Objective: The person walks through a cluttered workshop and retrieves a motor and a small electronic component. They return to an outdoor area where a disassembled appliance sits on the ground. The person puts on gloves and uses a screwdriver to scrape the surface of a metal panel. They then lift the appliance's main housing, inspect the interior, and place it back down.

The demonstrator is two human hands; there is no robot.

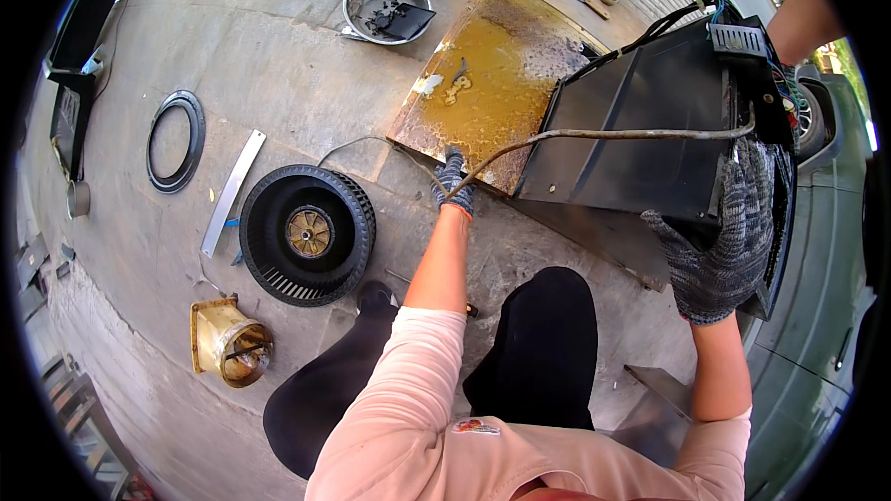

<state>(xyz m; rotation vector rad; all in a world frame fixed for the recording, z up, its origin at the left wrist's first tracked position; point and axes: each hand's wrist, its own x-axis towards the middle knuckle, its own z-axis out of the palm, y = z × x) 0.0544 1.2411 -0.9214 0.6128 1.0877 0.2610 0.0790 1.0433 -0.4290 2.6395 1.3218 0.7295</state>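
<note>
My left hand (453, 181), in a dark knit glove, is closed around a long brown cable (594, 134) beside the near edge of a rusty, yellow-stained metal panel (492, 74). The cable bends at this hand and runs right across a black metal housing (640, 121). Thumb spread and fingers stretched out, my gloved right hand (724, 232) lies against the right end of the housing. A small slotted metal box (739, 40) with coloured wires sits at the housing's far corner.
On the ground to the left are a black blower wheel (309, 234), a silver metal strip (232, 193), a black ring (176, 141) and a greasy duct outlet (230, 343). Farther off stand a metal bowl (387, 7) and a knife (585, 0). Another person's arm (806, 23) reaches in; a green car (817, 288) stands right.
</note>
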